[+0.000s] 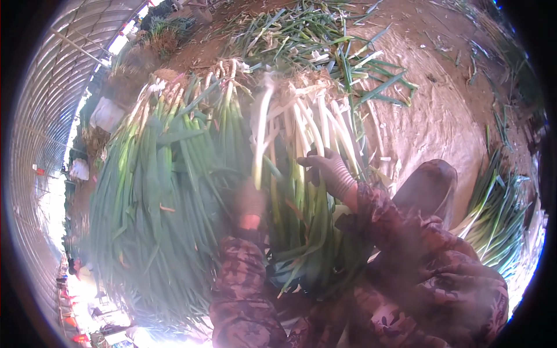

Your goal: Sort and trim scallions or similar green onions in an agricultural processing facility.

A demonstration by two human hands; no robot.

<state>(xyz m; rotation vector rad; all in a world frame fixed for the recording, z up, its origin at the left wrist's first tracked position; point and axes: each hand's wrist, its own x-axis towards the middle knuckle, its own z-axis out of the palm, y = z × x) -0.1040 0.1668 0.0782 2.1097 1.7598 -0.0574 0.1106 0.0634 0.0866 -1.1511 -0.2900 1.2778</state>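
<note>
My left hand (250,200) is smeared by motion. A long green onion (263,130) rises from its grip, with the white stem and root end pointing away from me. To its right, my right hand (336,173), in a thin glove with a ribbed cuff, has its fingers curled at the white stem of another green onion (316,136). That stem lies among a bunch of pale, peeled-looking green onions (339,130) with their roots at the far end. Their green leaves (313,232) hang toward my lap.
A large heap of green onions (156,214) lies on the left, roots away from me. Loose leaf scraps (284,35) cover the ground ahead. A brown sheet (435,127) spreads at the right, and more green onions (493,214) lie beyond my knee (429,182). A curved ribbed frame (40,133) stands far left.
</note>
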